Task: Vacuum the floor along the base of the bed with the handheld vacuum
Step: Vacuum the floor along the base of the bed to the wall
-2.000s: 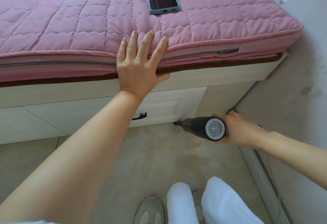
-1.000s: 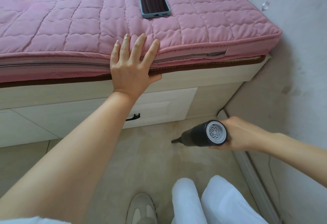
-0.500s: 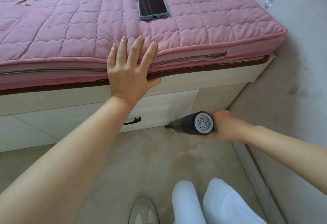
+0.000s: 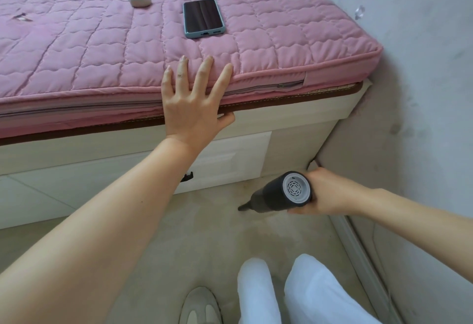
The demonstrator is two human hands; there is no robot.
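Observation:
My right hand [image 4: 330, 192] grips a dark grey handheld vacuum [image 4: 277, 195] with a pale vented rear cap facing me. Its narrow nozzle tip [image 4: 242, 208] points left and down onto the beige floor [image 4: 204, 234], a short way out from the cream bed base [image 4: 294, 142]. My left hand [image 4: 193, 103] rests flat with spread fingers over the edge of the pink quilted mattress [image 4: 102, 55], thumb under the brown trim.
A drawer front with a black handle [image 4: 186, 177] sits in the bed base. A phone [image 4: 203, 17], a small white device [image 4: 140, 0] and cables lie on the mattress. The grey wall [image 4: 422, 93] and its skirting close in on the right. My white trouser legs [image 4: 294, 293] and shoe [image 4: 202, 308] are below.
The vacuum swung in to the foot of the drawer front and has now drawn back onto the open floor. My left hand stayed on the mattress edge.

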